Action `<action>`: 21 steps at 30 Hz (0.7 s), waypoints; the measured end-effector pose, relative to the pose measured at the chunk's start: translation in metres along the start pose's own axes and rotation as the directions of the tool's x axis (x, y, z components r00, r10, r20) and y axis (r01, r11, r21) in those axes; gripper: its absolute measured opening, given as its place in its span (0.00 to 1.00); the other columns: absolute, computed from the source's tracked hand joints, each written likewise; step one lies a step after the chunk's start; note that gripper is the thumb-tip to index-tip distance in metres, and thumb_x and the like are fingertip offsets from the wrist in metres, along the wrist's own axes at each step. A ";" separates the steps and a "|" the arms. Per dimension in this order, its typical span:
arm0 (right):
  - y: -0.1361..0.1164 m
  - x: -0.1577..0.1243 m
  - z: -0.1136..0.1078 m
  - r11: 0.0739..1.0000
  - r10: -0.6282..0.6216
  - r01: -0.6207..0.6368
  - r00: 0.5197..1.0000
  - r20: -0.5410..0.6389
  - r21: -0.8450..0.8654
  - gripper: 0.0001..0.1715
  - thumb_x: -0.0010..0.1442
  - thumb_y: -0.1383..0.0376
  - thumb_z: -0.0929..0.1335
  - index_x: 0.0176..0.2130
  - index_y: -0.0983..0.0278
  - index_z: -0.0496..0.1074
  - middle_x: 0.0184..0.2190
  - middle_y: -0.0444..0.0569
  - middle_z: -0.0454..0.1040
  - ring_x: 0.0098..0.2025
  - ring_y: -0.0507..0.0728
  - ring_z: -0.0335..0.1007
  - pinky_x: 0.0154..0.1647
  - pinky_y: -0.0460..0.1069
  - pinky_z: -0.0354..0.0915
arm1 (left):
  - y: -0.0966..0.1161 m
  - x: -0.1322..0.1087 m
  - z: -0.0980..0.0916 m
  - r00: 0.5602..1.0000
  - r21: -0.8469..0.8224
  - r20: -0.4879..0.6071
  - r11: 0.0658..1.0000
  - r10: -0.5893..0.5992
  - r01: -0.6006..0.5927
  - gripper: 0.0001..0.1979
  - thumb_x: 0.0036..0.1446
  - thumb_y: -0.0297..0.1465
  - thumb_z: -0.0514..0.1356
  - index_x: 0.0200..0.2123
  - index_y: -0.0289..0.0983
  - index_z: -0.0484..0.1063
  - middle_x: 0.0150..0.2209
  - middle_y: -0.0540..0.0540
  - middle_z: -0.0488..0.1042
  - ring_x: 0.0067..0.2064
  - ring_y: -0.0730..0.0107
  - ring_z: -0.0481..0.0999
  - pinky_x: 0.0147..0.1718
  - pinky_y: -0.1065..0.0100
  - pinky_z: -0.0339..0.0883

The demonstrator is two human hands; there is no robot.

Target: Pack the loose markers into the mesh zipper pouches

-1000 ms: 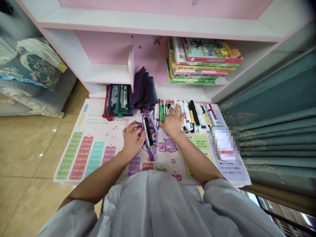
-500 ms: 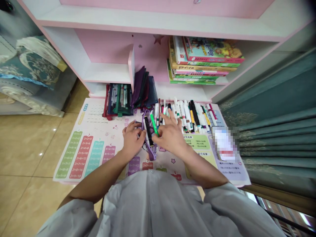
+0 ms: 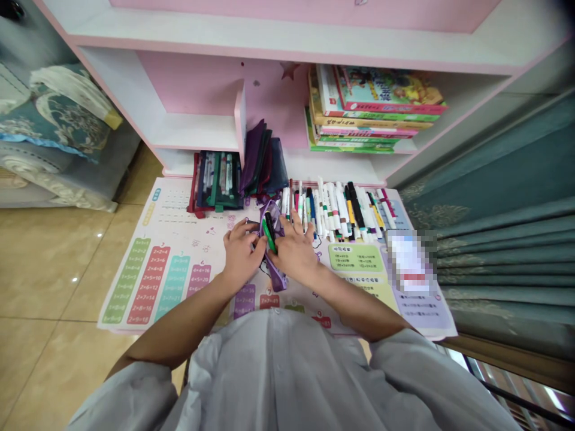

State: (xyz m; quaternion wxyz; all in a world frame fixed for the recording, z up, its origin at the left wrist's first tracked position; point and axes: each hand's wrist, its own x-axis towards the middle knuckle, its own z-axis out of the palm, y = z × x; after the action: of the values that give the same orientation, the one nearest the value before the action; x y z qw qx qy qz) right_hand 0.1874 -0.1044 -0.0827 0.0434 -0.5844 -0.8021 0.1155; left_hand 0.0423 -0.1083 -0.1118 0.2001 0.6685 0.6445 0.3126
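Purple zip pencil pouch [image 3: 276, 276] is lying on the times-table mat [image 3: 148, 281], with a green marker [image 3: 268, 236] and a black marker [image 3: 269, 224] protruding from its mouth. Head view: left grip [image 3: 240, 254] is pinching the pouch edge; right grip [image 3: 296, 251] is curving against it, pinch unclear.

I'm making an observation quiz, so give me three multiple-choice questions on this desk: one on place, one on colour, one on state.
1. Where is the purple fabric pencil pouch? A) on the shelf B) between the left hand and right hand C) on the floor
2. Beside the pouch's black marker, what colour is the other marker? A) red B) yellow C) green
3. Is the pouch A) open B) zipped shut C) turned inside out?

B: both hands rest on it. C: its barrel shows green. A: markers stick out.
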 end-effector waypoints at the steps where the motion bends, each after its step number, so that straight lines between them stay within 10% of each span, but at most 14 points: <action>1: 0.001 0.000 0.000 1.000 -0.004 0.004 1.000 -0.008 0.011 0.14 0.59 0.59 0.68 0.35 0.65 0.81 0.69 0.61 0.58 0.73 0.76 0.39 0.65 0.78 0.42 | 0.000 0.000 0.000 1.000 0.002 0.003 1.000 -0.004 0.004 0.14 0.59 0.34 0.59 0.21 0.39 0.71 0.49 0.45 0.79 0.63 0.52 0.67 0.59 0.44 0.56; 11: 0.051 0.029 -0.025 0.965 0.262 -0.247 0.915 -0.308 0.086 0.14 0.58 0.60 0.69 0.26 0.66 0.78 0.66 0.59 0.62 0.72 0.76 0.40 0.65 0.78 0.46 | 0.000 -0.001 -0.002 0.999 -0.003 0.032 1.000 -0.024 0.024 0.16 0.60 0.35 0.58 0.20 0.39 0.69 0.50 0.44 0.78 0.64 0.52 0.66 0.60 0.44 0.55; 21: 0.067 0.047 -0.001 0.946 0.295 -0.310 0.945 -0.142 -0.099 0.19 0.59 0.56 0.69 0.36 0.69 0.81 0.66 0.65 0.60 0.72 0.78 0.38 0.63 0.80 0.44 | -0.002 -0.001 -0.001 0.999 0.002 0.032 1.000 -0.020 0.020 0.16 0.60 0.36 0.58 0.20 0.39 0.70 0.50 0.44 0.78 0.63 0.52 0.66 0.60 0.45 0.56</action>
State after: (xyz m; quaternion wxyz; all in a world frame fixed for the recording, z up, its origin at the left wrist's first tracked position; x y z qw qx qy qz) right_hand 0.2353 -0.0407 -0.1002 0.0400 -0.7083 -0.7038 0.0357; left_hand 0.0401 -0.1097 -0.1126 0.2128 0.6671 0.6482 0.2993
